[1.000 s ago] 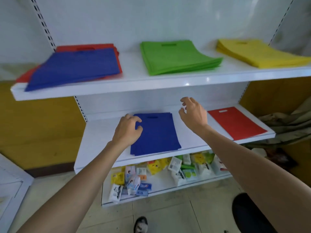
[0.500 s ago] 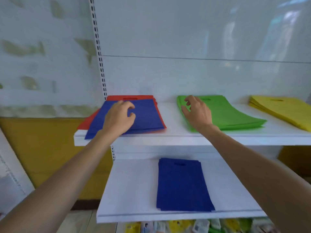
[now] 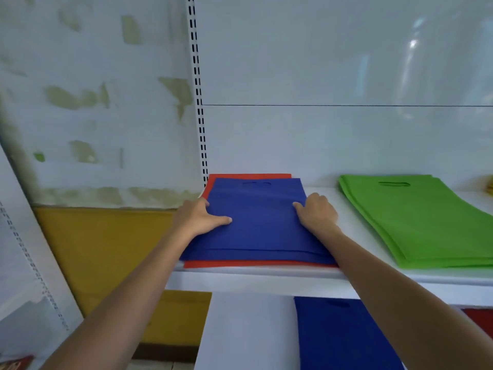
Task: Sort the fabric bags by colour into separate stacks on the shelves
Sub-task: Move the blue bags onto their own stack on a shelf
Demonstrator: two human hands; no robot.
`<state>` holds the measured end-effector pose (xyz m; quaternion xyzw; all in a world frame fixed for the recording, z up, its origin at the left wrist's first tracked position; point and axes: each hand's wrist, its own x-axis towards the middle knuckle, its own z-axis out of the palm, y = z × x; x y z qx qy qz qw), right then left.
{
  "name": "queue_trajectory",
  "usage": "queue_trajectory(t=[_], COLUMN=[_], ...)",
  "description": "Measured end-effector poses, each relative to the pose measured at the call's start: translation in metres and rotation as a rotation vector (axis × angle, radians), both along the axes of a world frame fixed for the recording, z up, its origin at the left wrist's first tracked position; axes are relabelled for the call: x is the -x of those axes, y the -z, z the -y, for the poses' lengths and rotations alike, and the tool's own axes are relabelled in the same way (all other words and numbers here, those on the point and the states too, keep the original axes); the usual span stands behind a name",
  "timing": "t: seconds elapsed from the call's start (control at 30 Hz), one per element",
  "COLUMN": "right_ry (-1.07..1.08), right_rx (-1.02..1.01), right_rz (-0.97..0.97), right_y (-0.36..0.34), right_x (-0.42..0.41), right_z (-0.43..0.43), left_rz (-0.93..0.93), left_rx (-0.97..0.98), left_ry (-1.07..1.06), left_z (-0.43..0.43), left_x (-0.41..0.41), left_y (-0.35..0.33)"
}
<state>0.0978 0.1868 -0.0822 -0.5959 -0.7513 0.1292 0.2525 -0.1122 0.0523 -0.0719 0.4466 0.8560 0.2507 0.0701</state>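
Observation:
On the upper shelf (image 3: pixel 266 280) a few blue bags (image 3: pixel 261 231) lie on top of red bags (image 3: pixel 248 263) whose edges show at the back and front. My left hand (image 3: pixel 198 217) grips the blue bags' left edge, thumb lying on top. At their right edge my right hand (image 3: pixel 317 214) holds them with curled fingers. A green stack (image 3: pixel 426 217) lies to the right on the same shelf, and a sliver of yellow bags (image 3: pixel 490 185) shows at the frame's edge. Below, another blue stack (image 3: pixel 341 335) lies on the lower shelf (image 3: pixel 245 329), with a red bag (image 3: pixel 477 316) beside it.
A slotted white upright (image 3: pixel 197 89) rises behind the red and blue pile, against the white back panel. Left of the shelving is a peeling wall with a yellow lower band (image 3: pixel 106 249). A leaning white panel (image 3: pixel 24 263) stands at the far left.
The view has swung up and left from the lower shelf to the upper one. Both hands rose from the lower blue stack and now hold the two side edges of the upper blue bags.

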Motion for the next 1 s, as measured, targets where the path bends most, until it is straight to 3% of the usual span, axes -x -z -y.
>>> queue_trajectory(t=[0.23, 0.5, 0.77, 1.0], right_ry=[0.072, 0.007, -0.045, -0.023], right_rx=[0.046, -0.007, -0.226, -0.036], right_rz=[-0.322, -0.356, -0.454, -0.419], right_y=[0.006, 0.01, 0.005, 0.011], right_x=[-0.002, -0.005, -0.005, -0.006], right_z=[-0.021, -0.023, -0.013, -0.021], left_rz=[-0.077, -0.133, -0.31, -0.143], left_rx=[-0.189, -0.342, -0.506, -0.303], left_ry=[-0.046, -0.079, -0.047, -0.015], left_z=[-0.015, -0.015, -0.007, -0.013], left_x=[0.011, 0.009, 0.007, 0.01], left_y=[0.012, 0.017, 0.018, 0.021])
